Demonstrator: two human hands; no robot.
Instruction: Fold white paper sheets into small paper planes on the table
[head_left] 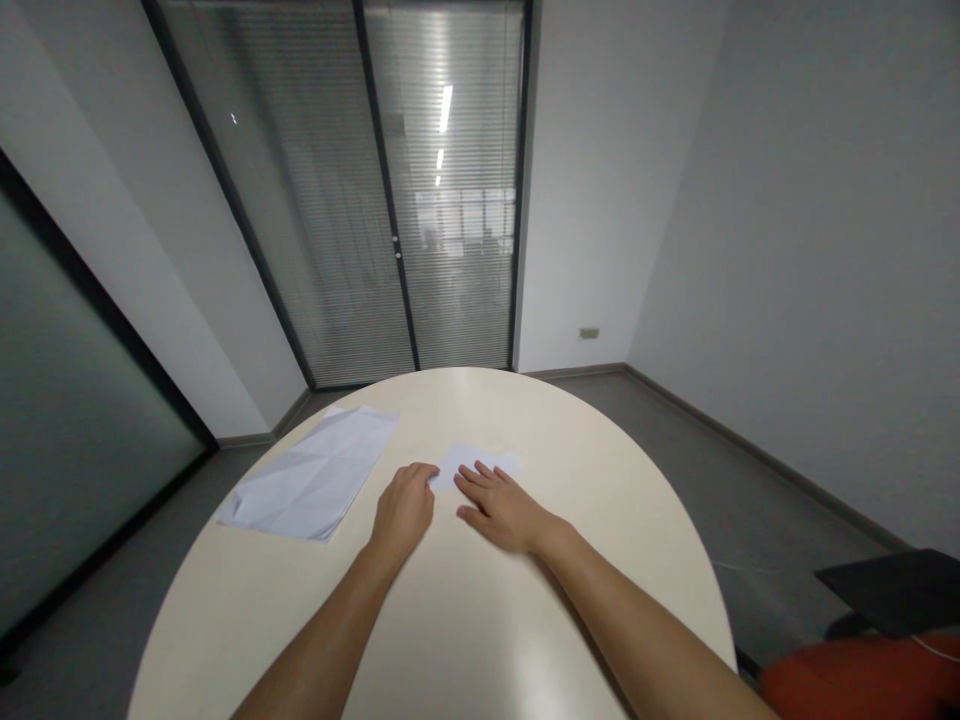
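A small white piece of paper (463, 455) lies on the round table, partly covered by my hands. My left hand (406, 500) is closed at the paper's left edge, thumb and fingers pinching it there. Flat across the paper's near side rests my right hand (501, 508), its fingers spread and palm down. The paper's right end has an uneven outline, and its near edge is hidden under the right hand.
Creased white sheets of paper (311, 475) lie at the table's left edge. The cream round table (442, 640) curves away on both sides. A black flat object (896, 590) sits above a red seat (862, 680) at the lower right. Glass doors with blinds (337, 200) stand beyond.
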